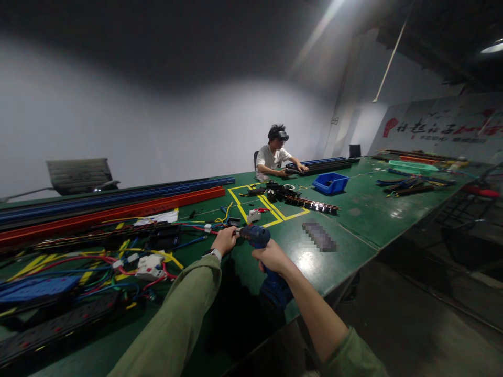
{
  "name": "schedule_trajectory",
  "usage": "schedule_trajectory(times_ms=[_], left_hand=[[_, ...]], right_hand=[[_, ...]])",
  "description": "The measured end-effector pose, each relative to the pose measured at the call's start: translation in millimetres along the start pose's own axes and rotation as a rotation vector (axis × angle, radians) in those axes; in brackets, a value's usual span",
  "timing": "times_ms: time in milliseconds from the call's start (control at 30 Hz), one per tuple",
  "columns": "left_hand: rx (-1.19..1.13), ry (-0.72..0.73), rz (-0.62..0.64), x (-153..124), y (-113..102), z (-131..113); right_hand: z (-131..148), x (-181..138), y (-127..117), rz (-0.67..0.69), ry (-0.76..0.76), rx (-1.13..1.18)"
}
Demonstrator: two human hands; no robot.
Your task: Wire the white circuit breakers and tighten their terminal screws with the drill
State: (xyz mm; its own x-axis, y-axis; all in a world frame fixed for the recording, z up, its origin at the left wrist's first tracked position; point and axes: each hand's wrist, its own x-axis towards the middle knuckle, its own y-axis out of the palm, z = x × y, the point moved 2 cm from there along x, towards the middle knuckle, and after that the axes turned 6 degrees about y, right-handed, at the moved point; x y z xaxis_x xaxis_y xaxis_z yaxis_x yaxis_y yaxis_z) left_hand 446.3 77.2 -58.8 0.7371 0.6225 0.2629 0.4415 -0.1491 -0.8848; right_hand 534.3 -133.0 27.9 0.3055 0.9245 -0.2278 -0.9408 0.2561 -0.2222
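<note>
My right hand (pixel 271 256) is wrapped around the grip of a blue cordless drill (pixel 257 235), which points left over the green table. My left hand (pixel 225 241) is closed at the front end of the drill, its fingertips by the tip. Whatever those fingers pinch is too small to make out. Just beyond the drill sits a small white switch-like block (pixel 253 215) with a red wire. To the left of my left hand lie loose coloured wires (pixel 113 262) and a white breaker-like part (pixel 150 267).
Long orange (pixel 157 206) and blue rails lie along the far left. Black power strips (pixel 58 324) are at the near left. A blue bin (pixel 330 183) and a pixelated dark object (pixel 319 236) lie to the right. Across the table (pixel 365 220), a person (pixel 275 154) handles dark strips.
</note>
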Motion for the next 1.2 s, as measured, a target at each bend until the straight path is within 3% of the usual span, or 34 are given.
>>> schedule_trajectory(times_ms=[600, 1200], left_hand=[[-0.009, -0.015, 0.012, 2.5, 4.7, 4.9], [-0.013, 0.060, -0.021, 6.4, 15.2, 16.6]], right_hand=[[1.4, -1.6, 0.4, -0.021, 0.029, -0.024], [-2.4, 1.0, 0.4, -0.023, 0.004, 0.007]])
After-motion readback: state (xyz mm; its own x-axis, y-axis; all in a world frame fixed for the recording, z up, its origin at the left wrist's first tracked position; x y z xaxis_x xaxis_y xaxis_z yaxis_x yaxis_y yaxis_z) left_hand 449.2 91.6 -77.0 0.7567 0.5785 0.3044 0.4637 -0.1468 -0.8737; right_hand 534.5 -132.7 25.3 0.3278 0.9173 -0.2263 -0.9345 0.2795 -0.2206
